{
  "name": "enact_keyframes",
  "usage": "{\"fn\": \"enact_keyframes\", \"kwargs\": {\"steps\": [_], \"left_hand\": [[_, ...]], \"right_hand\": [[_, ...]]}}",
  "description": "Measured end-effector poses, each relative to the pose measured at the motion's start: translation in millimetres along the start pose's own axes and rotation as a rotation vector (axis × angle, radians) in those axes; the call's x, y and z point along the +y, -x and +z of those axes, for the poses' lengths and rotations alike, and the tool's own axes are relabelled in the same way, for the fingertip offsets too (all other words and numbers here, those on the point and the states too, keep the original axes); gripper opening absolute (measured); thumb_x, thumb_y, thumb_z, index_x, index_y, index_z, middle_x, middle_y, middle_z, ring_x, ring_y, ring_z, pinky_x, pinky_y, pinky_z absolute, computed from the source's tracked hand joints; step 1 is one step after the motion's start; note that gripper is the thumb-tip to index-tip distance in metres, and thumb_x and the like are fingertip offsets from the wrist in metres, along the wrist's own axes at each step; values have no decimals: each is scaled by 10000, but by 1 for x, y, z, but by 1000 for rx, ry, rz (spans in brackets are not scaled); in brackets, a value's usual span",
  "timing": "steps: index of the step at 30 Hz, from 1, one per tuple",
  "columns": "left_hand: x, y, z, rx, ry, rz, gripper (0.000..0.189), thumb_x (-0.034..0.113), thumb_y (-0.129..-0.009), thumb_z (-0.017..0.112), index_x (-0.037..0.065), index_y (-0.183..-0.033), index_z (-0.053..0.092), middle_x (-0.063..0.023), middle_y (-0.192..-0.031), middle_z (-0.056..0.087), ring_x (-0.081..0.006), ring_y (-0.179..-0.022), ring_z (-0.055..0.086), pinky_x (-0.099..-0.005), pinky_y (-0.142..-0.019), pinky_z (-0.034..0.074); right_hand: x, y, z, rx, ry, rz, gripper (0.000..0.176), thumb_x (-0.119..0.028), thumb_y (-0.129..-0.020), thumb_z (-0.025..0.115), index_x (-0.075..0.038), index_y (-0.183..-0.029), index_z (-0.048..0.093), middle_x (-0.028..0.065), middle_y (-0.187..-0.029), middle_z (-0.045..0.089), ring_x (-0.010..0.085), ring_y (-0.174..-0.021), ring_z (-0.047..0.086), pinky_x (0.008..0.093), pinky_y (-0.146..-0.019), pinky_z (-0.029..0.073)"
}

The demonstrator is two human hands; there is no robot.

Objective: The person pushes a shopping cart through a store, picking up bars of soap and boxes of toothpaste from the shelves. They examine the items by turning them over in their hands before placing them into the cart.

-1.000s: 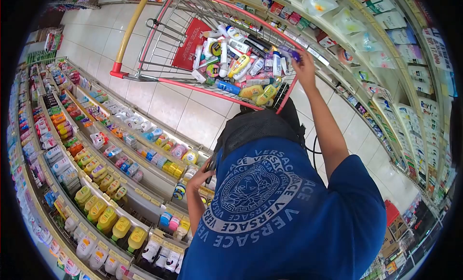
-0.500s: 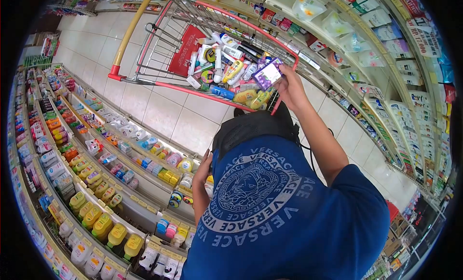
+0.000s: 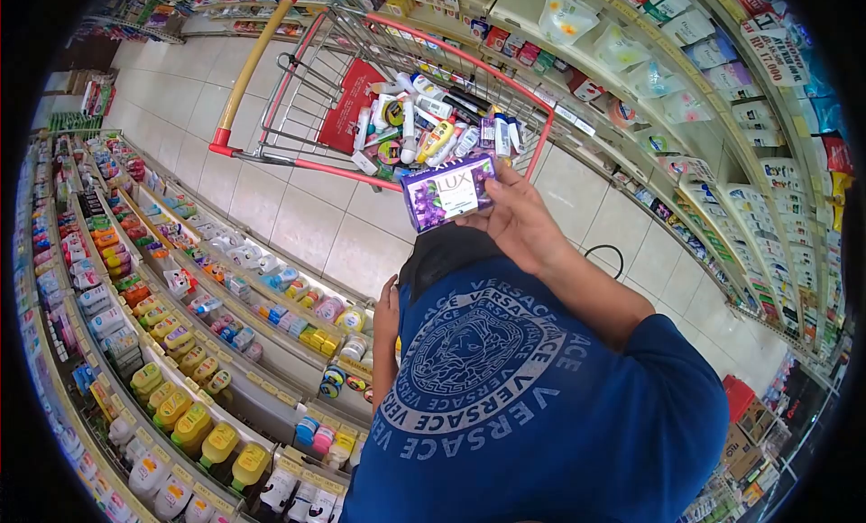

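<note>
Holding: one purple floral LUX box (image 3: 437, 191), clock bearings taken from it.
Right hand (image 3: 523, 224), at four o'clock, is clamping thumb and fingers on the box's edge; left hand (image 3: 387, 317) is showing at seven o'clock beside the black bag (image 3: 456, 251), finger closure impossible to tell. Red-railed shopping cart (image 3: 350, 110) is standing at eleven o'clock, carrying assorted toiletries (image 3: 437, 142); yellow bottles (image 3: 192, 426) are filling seven to eight o'clock.

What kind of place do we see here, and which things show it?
Probably a supermarket or drugstore aisle: shelves packed with goods run along both sides, a price sign is posted on one of them, and a wire shopping cart holds many bottles.
</note>
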State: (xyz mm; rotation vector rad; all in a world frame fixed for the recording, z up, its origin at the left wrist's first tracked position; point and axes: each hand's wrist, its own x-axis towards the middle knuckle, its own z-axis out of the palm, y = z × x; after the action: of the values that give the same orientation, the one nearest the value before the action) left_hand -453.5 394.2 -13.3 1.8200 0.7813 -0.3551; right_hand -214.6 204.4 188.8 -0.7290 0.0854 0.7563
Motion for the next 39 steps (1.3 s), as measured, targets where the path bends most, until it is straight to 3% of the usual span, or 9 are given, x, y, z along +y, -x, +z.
{"fn": "enact_keyframes", "kwargs": {"steps": [4,9,10,13,17,22,29,34,39], "left_hand": [[-7,6,-4,-24,59,181,418,278,-940,331,68,-1291,418,-151,-1050,594,-284,-907,567,-347,-799,410],[24,24,-19,-94,390,107,401,210,-927,431,59,-1299,427,32,-751,462,-68,-670,419,-217,-608,340],[37,26,-16,-73,437,74,398,154,-900,500,73,-1286,448,57,-688,324,-27,-623,299,-175,-551,258],[37,14,-12,-55,400,-30,403,108,-876,536,80,-1272,465,61,-685,341,-27,-617,314,-186,-532,265],[22,1,-6,32,426,96,468,37,-845,553,83,-1294,431,28,-757,473,-52,-684,434,-171,-617,372],[-8,1,-12,-120,574,145,588,-82,-757,528,76,-1311,411,-68,-1149,529,-85,-835,465,-191,-706,422],[-8,-14,-10,-81,371,180,640,-59,-706,564,114,-1304,414,-33,-1119,538,-125,-947,483,-233,-719,424],[21,-22,-51,-370,-153,220,726,-17,-670,647,195,-1315,389,-108,-1176,506,-255,-1105,454,-364,-898,389],[55,-71,-56,-201,-579,443,787,-45,-647,588,228,-1340,333,-194,-1302,353,-384,-1225,306,-440,-1007,272]], "right_hand": [[11,4,-1,-102,-99,70,312,-211,-910,487,-74,-1188,455,51,-1090,575,147,-953,569,310,-803,451],[15,-2,6,-583,-659,372,385,-281,-890,510,-98,-1219,432,18,-1019,480,118,-802,495,270,-711,429],[13,-1,9,-620,-754,432,410,-296,-886,501,-99,-1236,417,17,-978,431,125,-737,445,269,-697,418],[11,6,20,-599,-959,562,294,-264,-924,416,-78,-1143,479,62,-887,459,156,-628,477,286,-599,436],[21,1,19,-827,-934,570,401,-315,-912,450,-82,-1238,416,50,-967,433,152,-723,469,282,-667,411],[28,5,21,-945,-903,529,417,-319,-909,453,-92,-1257,405,34,-981,445,139,-744,477,290,-696,422],[31,9,22,-955,-798,468,443,-357,-884,478,-152,-1272,422,-1,-996,460,124,-799,443,326,-729,390],[26,12,21,-910,-723,435,457,-359,-879,491,-162,-1283,413,-4,-1011,462,128,-807,445,315,-720,380],[20,20,17,-824,-679,420,465,-367,-865,517,-161,-1270,417,-1,-998,471,132,-809,450,313,-706,373]]}}
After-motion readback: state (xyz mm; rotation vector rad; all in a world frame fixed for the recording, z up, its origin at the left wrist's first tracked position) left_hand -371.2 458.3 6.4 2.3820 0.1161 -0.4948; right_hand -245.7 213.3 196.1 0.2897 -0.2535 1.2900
